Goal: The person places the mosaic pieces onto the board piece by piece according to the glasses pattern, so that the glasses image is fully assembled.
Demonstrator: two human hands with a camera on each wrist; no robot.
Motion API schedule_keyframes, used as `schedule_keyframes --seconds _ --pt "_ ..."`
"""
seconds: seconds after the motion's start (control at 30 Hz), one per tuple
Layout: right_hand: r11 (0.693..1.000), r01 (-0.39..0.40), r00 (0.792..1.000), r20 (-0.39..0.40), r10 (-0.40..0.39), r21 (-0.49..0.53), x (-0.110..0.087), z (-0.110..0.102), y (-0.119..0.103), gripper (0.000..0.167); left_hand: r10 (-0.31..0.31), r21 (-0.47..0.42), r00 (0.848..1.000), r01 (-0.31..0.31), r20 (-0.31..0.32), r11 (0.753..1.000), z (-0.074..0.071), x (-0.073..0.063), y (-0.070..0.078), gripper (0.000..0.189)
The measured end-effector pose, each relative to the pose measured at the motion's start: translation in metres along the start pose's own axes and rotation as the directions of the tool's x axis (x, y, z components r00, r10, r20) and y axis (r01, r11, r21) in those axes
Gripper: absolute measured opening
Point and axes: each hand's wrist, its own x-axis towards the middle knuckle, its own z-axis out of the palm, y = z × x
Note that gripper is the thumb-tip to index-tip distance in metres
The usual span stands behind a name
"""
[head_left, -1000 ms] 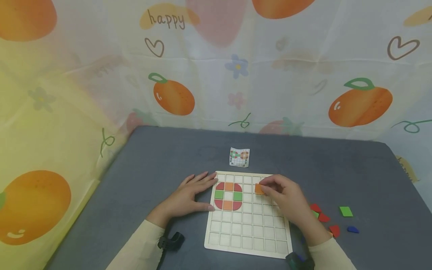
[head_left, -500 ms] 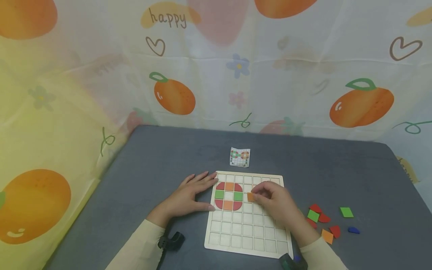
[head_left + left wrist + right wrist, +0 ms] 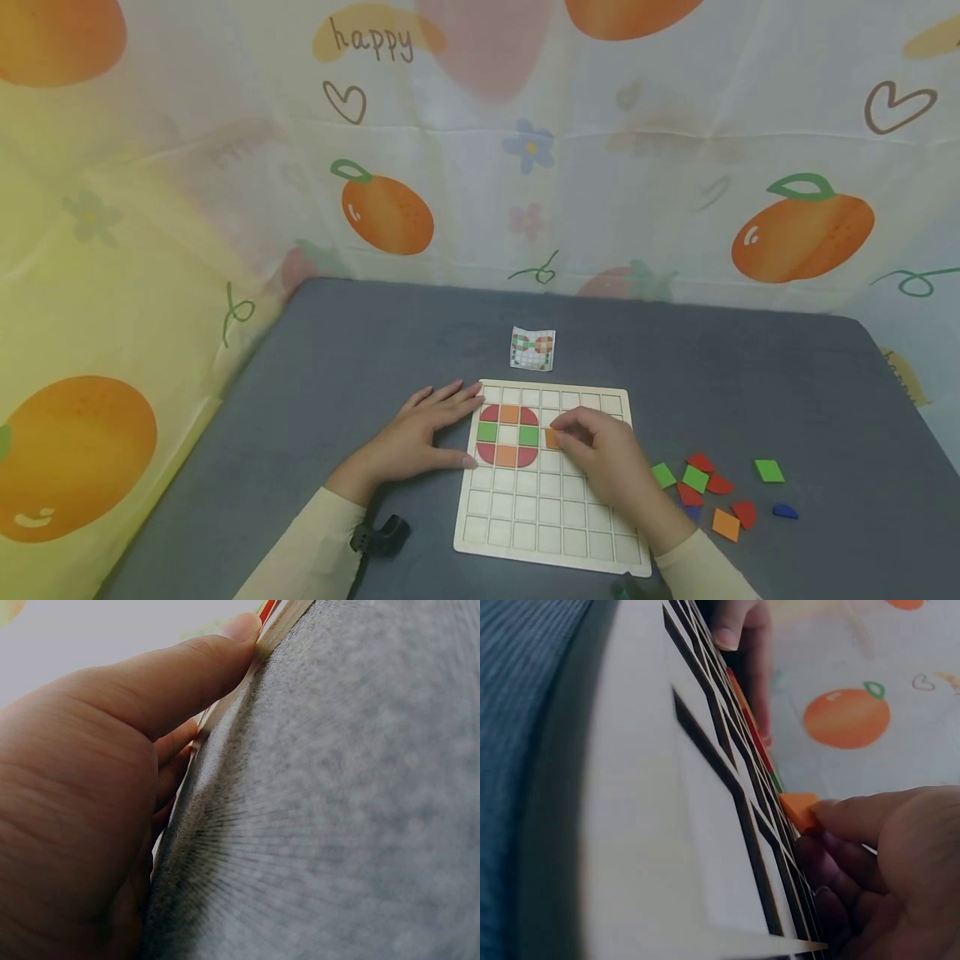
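Observation:
A pale square grid board (image 3: 525,504) lies on the dark table. In its upper left part red quarter-round, orange and green square tiles form a ring, with a green tile (image 3: 528,436) at the ring's right side. My left hand (image 3: 408,442) rests at the board's left edge, fingers spread straight, thumb tip on the rim (image 3: 277,634). My right hand (image 3: 611,458) pinches an orange square tile (image 3: 801,811) between thumb and fingers. That tile stands tilted over the grid, one cell or so right of the green tile; the fingertips cover part of it.
A small printed pattern card (image 3: 532,349) lies behind the board. Right of the board are several loose tiles: red ones, green ones, an orange square (image 3: 726,525) and a blue piece (image 3: 785,511). A fruit-print cloth (image 3: 465,167) hangs behind the table.
My right hand has carried the orange tile leftward and slightly nearer across the board, towards the ring. More of the loose tiles now show. My left hand has stayed in place.

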Motion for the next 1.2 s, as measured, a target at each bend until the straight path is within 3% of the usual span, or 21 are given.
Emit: schedule_keyframes --seconds 0.27,0.53,0.8,1.03,1.2 --pt "1.0 -0.017 0.999 -0.035 0.018 0.009 0.0016 0.0052 0.001 0.009 0.007 0.005 1.0 -0.007 0.003 1.0 -0.001 0.0004 0.0 0.095" --pt "0.999 0.034 0.998 -0.053 -0.036 -0.041 0.0006 0.0056 0.0043 0.007 0.031 0.015 1.0 -0.031 0.004 0.999 -0.0017 0.0003 -0.0013 0.095" --pt "0.996 0.058 0.994 -0.093 -0.051 0.066 -0.0025 0.0044 0.0102 0.01 0.034 0.005 0.999 -0.034 0.003 0.999 -0.0011 0.0005 -0.0018 0.094" --pt "0.997 0.005 1.0 -0.021 -0.003 0.076 -0.0029 0.0032 0.0057 0.017 0.036 0.005 0.999 -0.036 0.0 0.999 -0.0016 0.0 -0.0007 0.094" --pt "0.994 0.013 1.0 -0.026 -0.01 0.107 -0.0023 0.0034 0.0062 0.017 0.034 0.007 0.999 -0.034 0.002 0.999 -0.0024 -0.0007 -0.0001 0.094"
